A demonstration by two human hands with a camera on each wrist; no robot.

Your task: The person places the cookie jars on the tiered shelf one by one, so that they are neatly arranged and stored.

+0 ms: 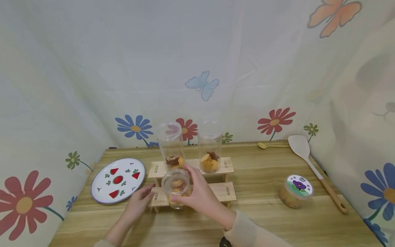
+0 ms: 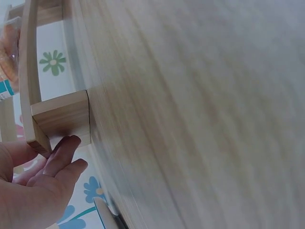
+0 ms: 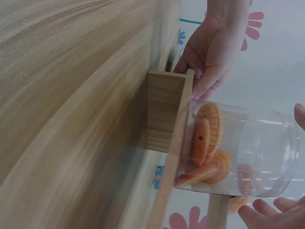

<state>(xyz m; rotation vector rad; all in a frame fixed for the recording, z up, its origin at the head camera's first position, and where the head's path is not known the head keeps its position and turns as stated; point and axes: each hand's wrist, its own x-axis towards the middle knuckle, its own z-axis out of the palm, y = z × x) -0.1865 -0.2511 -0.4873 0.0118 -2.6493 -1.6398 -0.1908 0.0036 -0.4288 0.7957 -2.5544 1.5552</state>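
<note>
A two-step wooden display rack (image 1: 226, 192) stands on the table. My left hand (image 1: 139, 202) pinches the left end of its lower step, thumb above the board (image 2: 35, 95) and fingers beneath. A clear, lidless jar (image 1: 176, 180) with a few cookies (image 3: 209, 143) at its bottom stands on that step. Around this jar my right hand (image 1: 199, 192) is spread, thumb in front and fingers beyond; in the right wrist view its fingertips (image 3: 267, 217) appear just off the wall. Two taller clear jars, left (image 1: 169, 142) and right (image 1: 210, 140), hold cookies on the upper step.
At left lies a white plate (image 1: 102, 181) with watermelon drawings. To the right sits a lidded tub (image 1: 293, 197) with a purple flower label. A long wooden-handled spatula (image 1: 311, 164) and a small gold spoon (image 1: 271, 145) lie further back. Printed cloth (image 1: 247, 51) hangs behind.
</note>
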